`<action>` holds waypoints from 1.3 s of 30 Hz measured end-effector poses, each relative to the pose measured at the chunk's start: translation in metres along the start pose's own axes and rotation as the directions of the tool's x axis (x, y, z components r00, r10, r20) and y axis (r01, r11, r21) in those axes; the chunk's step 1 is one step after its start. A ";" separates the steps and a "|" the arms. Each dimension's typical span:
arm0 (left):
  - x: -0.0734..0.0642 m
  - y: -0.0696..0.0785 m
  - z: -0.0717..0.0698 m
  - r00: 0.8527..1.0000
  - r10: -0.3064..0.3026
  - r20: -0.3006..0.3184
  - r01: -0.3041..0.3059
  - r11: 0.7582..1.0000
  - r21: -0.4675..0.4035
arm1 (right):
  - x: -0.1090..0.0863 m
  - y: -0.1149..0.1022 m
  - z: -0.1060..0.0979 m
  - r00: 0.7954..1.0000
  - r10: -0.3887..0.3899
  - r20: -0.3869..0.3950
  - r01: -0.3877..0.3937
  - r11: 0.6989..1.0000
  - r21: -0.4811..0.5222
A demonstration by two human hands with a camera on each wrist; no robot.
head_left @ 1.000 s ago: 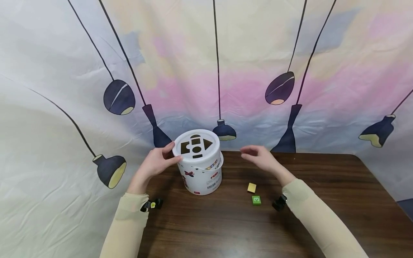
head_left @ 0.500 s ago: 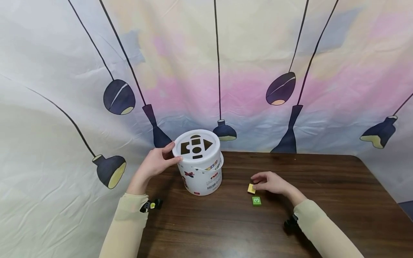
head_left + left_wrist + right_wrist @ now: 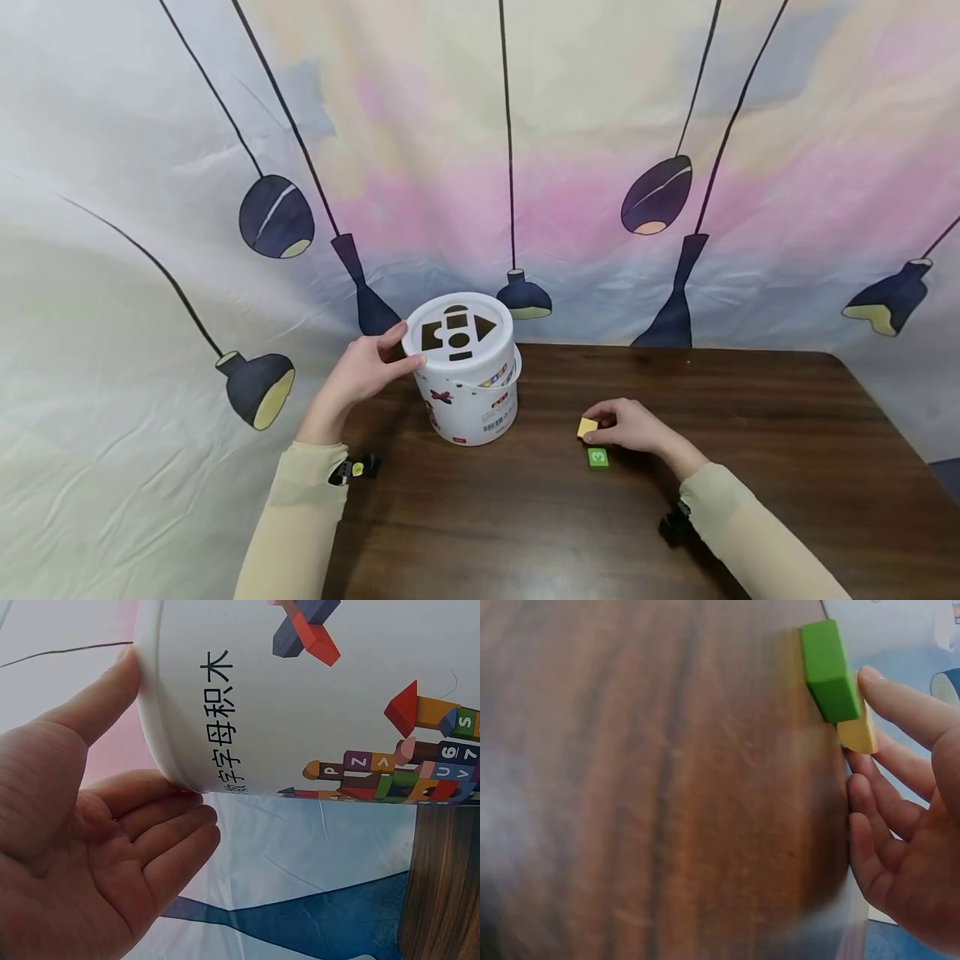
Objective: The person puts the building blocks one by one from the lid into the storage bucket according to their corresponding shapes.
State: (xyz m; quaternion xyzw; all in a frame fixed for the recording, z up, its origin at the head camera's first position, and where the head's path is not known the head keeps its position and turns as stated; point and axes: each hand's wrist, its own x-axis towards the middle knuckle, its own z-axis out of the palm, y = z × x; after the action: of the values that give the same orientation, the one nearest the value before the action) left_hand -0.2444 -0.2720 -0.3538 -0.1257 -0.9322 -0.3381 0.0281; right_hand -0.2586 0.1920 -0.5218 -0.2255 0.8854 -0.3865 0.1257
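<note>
A white bucket (image 3: 468, 408) stands upright at the table's back left, its lid (image 3: 491, 348) cut with holes of several shapes. My left hand (image 3: 360, 371) grips the left side of the lid's rim, thumb in front and forefinger behind. In the left wrist view, the other fingers (image 3: 176, 832) lie loosely below the rim. To the bucket's right, my right hand (image 3: 633, 427) pinches a small yellow block (image 3: 587, 427) between thumb and fingers, tilted close over the table. A green block (image 3: 597, 459) marked with a white 3 lies just in front of it.
The brown wooden table (image 3: 487, 533) runs on to the right and toward me. Behind it hangs a cloth (image 3: 585, 208) printed with dark lamps. The bucket's thin white handle (image 3: 517, 371) hangs down on its right side.
My right hand has come down, forward and right to the yellow block and now pinches it, tilting it up. The left hand stays on the bucket's rim; the head view has shifted slightly.
</note>
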 end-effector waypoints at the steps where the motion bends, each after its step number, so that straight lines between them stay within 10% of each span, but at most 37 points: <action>1: 0.001 0.001 -0.001 1.000 0.001 -0.004 -0.001 1.000 -0.001 | 0.000 -0.001 -0.001 1.000 -0.003 -0.004 0.003 1.000 -0.008; 39: -0.001 0.002 -0.001 1.000 -0.008 0.014 0.008 1.000 -0.017 | 0.002 -0.004 -0.022 0.996 -0.063 -0.064 0.066 0.997 0.040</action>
State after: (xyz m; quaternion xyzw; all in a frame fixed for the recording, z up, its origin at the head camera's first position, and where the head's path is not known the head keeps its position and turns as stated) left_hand -0.2430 -0.2717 -0.3518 -0.1246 -0.9300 -0.3452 0.0190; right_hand -0.2685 0.2026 -0.5043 -0.2389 0.8729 -0.4159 0.0899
